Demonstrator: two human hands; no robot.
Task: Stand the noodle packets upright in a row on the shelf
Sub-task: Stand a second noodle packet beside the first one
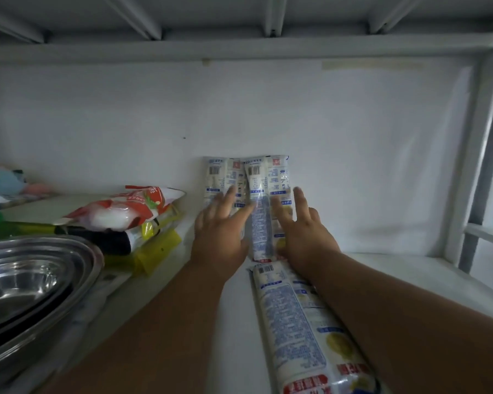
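While both hands reach to the back of the shelf, the scene reads like this:

Left hand: my left hand point(219, 223) lies flat, fingers straight and spread, pressing the left upright packet; it grips nothing.
Right hand: my right hand point(303, 231) is also flat, fingers straight, resting on the right side of the standing packets, holding nothing.
Standing noodle packets: two long white noodle packets point(246, 191) stand side by side, touching, against the white back wall point(353, 152).
Lying packet: another noodle packet point(299, 322) lies flat on the white shelf point(410, 277), partly under my right forearm, just in front of the standing pair.
Handling: I judge each packet light, stiff along its length, brittle inside, with slick film; best taken round the middle.
Neighbours: stacked food bags point(131, 214) and steel bowls point(32, 274) sit to the left.
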